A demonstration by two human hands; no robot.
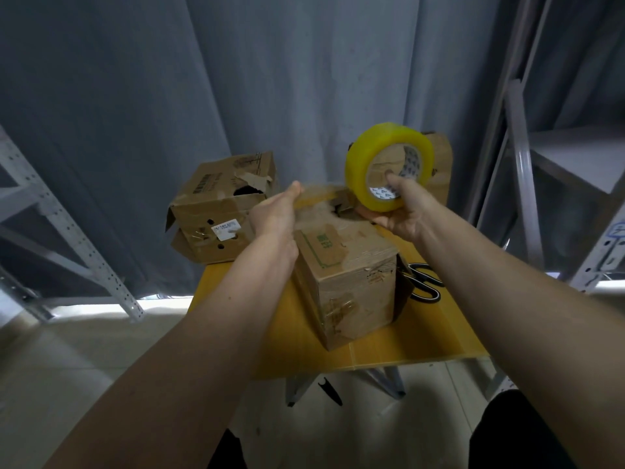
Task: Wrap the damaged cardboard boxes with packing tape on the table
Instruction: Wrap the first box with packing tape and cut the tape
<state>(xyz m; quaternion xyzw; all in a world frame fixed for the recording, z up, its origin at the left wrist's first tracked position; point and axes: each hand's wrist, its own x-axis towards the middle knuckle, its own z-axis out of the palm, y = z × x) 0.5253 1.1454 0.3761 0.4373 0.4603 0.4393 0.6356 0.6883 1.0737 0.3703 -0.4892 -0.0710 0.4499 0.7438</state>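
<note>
A worn cardboard box stands in the middle of the yellow table, its sides glossy with clear tape. My right hand grips a big roll of yellowish packing tape above the box's far right corner, thumb inside the core. A stretch of clear tape runs from the roll leftward over the box top. My left hand holds that tape's free end at the box's far left edge; its fingers are hidden behind the hand. A torn box sits at the table's far left.
Black-handled scissors lie on the table right of the box. Another piece of cardboard stands behind the tape roll. Metal shelving stands at right, a perforated rack at left, and a grey curtain hangs behind the table.
</note>
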